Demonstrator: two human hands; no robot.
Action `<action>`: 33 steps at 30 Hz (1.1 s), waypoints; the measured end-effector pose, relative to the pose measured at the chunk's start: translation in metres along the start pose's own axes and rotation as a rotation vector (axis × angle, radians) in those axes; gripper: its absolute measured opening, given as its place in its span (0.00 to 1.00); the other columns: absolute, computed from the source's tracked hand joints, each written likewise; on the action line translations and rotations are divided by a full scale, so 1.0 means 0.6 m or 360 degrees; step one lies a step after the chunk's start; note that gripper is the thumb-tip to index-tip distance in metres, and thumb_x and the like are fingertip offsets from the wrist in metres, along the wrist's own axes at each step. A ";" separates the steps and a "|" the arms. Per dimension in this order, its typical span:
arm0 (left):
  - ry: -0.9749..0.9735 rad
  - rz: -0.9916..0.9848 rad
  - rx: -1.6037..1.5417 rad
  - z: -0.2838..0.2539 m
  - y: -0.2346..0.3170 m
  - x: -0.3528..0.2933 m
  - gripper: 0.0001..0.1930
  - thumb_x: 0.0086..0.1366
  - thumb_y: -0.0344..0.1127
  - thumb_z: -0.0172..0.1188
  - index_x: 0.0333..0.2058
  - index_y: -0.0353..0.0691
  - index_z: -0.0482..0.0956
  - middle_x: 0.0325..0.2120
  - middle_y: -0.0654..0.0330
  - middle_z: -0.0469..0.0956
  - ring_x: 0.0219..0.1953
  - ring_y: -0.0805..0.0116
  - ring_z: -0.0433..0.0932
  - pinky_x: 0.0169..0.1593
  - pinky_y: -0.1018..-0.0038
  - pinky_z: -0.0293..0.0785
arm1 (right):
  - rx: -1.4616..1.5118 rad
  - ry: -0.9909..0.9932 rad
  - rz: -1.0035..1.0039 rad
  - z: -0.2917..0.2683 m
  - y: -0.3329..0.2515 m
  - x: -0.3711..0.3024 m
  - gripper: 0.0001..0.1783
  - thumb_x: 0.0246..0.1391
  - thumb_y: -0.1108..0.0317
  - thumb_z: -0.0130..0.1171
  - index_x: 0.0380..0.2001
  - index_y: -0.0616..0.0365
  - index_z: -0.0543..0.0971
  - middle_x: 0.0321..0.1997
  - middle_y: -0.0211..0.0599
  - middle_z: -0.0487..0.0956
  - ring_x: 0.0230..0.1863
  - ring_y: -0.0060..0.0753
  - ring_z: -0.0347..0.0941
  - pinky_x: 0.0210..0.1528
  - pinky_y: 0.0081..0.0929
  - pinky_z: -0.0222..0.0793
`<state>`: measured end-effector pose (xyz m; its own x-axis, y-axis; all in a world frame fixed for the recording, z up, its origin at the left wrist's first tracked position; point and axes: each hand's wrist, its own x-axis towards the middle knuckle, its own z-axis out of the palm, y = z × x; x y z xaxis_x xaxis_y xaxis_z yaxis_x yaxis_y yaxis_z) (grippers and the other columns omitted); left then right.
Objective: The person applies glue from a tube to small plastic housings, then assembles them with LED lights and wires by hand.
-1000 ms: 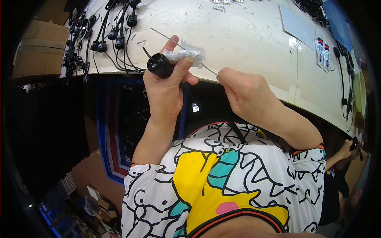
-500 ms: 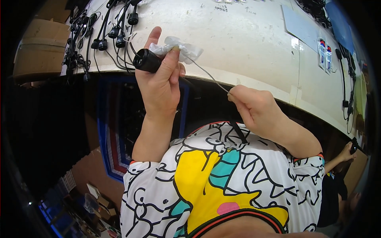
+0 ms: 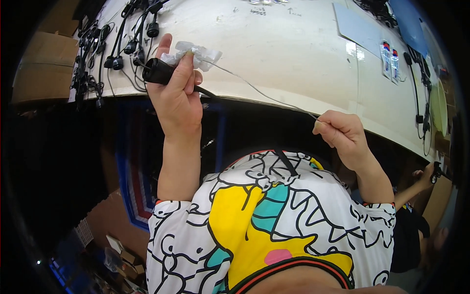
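Note:
My left hand (image 3: 177, 104) is closed around a black cylindrical socket (image 3: 157, 72) at the table's near edge, its open end facing left. Between the thumb and fingers of the same hand is a crumpled white wipe (image 3: 208, 55), pinched around a thin grey wire (image 3: 259, 91). A black cable (image 3: 207, 92) comes out behind the hand to the right. Farther right, my right hand (image 3: 345, 134) is closed on the other end of the wire, which stretches nearly straight between both hands.
Black cables with sockets (image 3: 117, 62) lie at the white table's (image 3: 293, 49) left end. On the right are a light blue sheet (image 3: 355, 29), small packets (image 3: 390, 61) and more black cables (image 3: 416, 93). Cardboard boxes (image 3: 41, 66) stand left; another person's arm (image 3: 413, 188) shows lower right.
My right hand has moved right, away from the left, and a longer stretch of wire shows between them. The left hand with socket and wipe sits slightly farther left in view.

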<state>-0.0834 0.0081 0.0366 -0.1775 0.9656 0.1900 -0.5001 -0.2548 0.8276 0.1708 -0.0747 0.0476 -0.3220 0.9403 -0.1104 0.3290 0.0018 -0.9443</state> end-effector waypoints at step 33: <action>-0.0260 -0.0348 0.0516 0.004 0.004 -0.029 0.05 0.57 0.29 0.53 0.33 0.37 0.68 0.14 0.69 0.61 0.13 0.83 0.52 0.16 0.84 0.49 | 0.0044 0.2066 0.0491 -0.527 0.165 -0.061 0.07 0.45 0.72 0.50 0.31 0.58 0.73 0.23 0.29 0.70 0.21 0.19 0.64 0.19 0.19 0.64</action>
<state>-0.0798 -0.0092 0.0366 0.0530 0.9973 0.0511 -0.2140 -0.0386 0.9761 0.4958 -0.0011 0.0560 0.8399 0.5414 0.0394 0.2120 -0.2603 -0.9420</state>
